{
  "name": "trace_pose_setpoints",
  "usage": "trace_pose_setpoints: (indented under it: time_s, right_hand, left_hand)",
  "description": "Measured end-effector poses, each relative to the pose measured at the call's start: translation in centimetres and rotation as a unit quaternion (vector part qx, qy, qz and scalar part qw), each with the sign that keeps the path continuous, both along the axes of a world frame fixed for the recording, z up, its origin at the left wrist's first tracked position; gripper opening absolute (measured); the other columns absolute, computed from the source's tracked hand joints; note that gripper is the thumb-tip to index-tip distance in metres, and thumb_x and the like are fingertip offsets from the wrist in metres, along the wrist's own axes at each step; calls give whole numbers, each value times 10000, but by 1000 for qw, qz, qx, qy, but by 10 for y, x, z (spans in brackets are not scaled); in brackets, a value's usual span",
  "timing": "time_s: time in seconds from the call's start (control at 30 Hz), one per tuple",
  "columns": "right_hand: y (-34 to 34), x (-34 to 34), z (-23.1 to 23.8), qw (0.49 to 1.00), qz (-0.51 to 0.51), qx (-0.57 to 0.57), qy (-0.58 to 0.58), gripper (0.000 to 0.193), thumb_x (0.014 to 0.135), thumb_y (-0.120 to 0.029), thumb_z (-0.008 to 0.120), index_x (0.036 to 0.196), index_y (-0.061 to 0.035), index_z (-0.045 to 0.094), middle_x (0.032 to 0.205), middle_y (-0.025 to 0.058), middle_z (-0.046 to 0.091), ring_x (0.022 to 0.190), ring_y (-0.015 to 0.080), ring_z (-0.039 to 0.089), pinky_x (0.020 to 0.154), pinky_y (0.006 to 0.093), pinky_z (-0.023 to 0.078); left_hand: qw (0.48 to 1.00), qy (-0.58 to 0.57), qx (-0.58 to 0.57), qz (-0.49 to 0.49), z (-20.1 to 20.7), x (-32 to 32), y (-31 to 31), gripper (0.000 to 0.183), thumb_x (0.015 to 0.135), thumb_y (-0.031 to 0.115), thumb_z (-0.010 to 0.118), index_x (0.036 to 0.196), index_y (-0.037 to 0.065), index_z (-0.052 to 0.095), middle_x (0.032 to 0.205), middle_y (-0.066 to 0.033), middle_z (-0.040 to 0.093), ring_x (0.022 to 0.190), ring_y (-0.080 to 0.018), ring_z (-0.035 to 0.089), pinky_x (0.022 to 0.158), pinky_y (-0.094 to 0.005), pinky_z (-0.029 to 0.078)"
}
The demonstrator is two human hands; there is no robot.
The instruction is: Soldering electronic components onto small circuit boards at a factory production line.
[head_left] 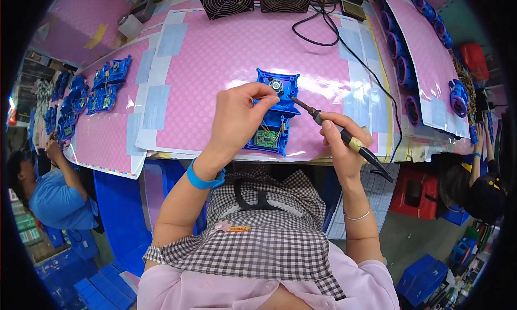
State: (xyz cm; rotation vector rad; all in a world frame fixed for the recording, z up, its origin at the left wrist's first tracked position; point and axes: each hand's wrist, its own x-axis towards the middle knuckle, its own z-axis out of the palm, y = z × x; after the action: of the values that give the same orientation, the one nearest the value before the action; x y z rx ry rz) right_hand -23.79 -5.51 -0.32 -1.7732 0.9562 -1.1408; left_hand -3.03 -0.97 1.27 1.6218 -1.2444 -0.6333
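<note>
An opened blue plastic housing (292, 79) lies on the pink-covered table in front of me. Its far half carries a round speaker-like part (277, 86); the near half holds a green circuit board (266, 138) with thin wires running from it. My left hand (237, 113) is over the housing's left side, thumb and fingertips pinched together beside the round part. Whatever they hold is too small to make out. In my right hand (344, 148) is a soldering iron (318, 116), gripped like a pen, its tip at the far half near the round part.
Two black fans (226, 2) stand at the table's far edge. A black cable (371, 73) loops down the right side. More blue housings (107, 86) lie to the left, and blue ring-shaped parts (403, 72) line the right. Co-workers sit on both sides.
</note>
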Motion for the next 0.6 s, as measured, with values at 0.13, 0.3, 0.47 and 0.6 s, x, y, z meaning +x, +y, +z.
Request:
trace_pose_setpoints:
  time_s: [0.13,0.3,0.47,0.6]
  right_hand:
    - [1,0,1,1000,3,8,-6,156,845,-58,629,965,13,698,689,55,669,574,62,579,516,189,421]
    - [1,-3,0,1000,4,22,-20,161,853,-54,623,978,22,690,698,63,670,575,67,577,517,186,420]
    - [2,-4,0,999,6,27,-30,161,857,-53,623,981,28,686,713,69,672,574,71,577,520,192,427]
    - [3,-3,0,1000,9,18,-13,153,858,-46,625,976,29,688,729,68,671,594,69,582,525,190,426]
  left_hand:
    - [982,-181,-49,-19,-9,0,-10,115,756,88,724,850,23,722,785,-81,680,638,-164,613,573,-290,460]
    - [977,-210,-29,-29,-15,0,-13,119,742,95,727,840,27,722,764,-102,666,664,-228,625,598,-326,477]
    - [977,-210,-16,-26,-15,-1,-15,119,741,94,725,841,29,722,763,-107,665,664,-230,625,593,-330,475]
    - [984,-179,-9,-21,-15,-3,-14,121,745,103,704,828,15,709,761,-141,646,716,-298,624,664,-402,483]
